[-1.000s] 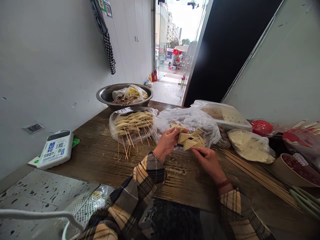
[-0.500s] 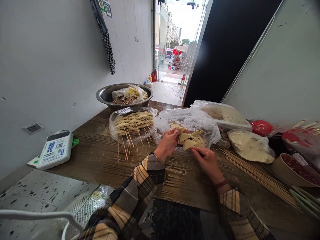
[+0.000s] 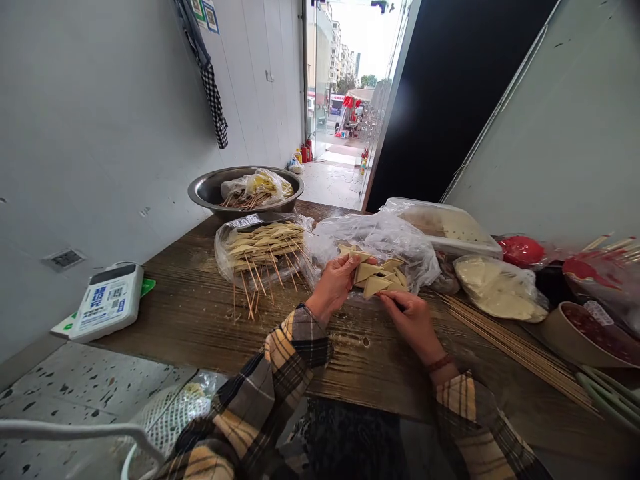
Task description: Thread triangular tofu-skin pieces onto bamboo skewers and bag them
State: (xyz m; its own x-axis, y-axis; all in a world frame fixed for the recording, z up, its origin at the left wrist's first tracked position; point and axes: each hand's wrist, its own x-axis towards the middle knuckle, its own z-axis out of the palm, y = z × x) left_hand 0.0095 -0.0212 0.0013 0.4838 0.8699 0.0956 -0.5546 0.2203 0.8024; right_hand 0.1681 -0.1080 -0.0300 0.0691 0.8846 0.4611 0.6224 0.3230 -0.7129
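Pale yellow tofu-skin pieces [image 3: 367,273], cut in triangles, sit between my two hands. My left hand [image 3: 332,288] is closed, thumb and fingers pinching one piece at its left side. From the lower right, my right hand [image 3: 411,321] pinches close to the lower edge of a triangle; what lies between its fingertips is too small to make out. More loose tofu-skin triangles [image 3: 397,275] lie just behind, on a crumpled clear plastic bag [image 3: 373,233]. To the left, finished tofu-skin skewers [image 3: 267,243] are heaped on a plastic bag, their sticks towards me.
A metal basin [image 3: 200,193] with bagged skewers stands at the back left. Bare bamboo skewers [image 3: 515,350] lie at right, near a bag of pale sheets [image 3: 500,288], a lidded plastic box [image 3: 450,230] and a bowl of red contents [image 3: 565,340]. A white payment device [image 3: 107,303] sits left.
The whole view has shifted slightly. Both hands stay nearly in the same place, still pinching at the tofu-skin pieces.
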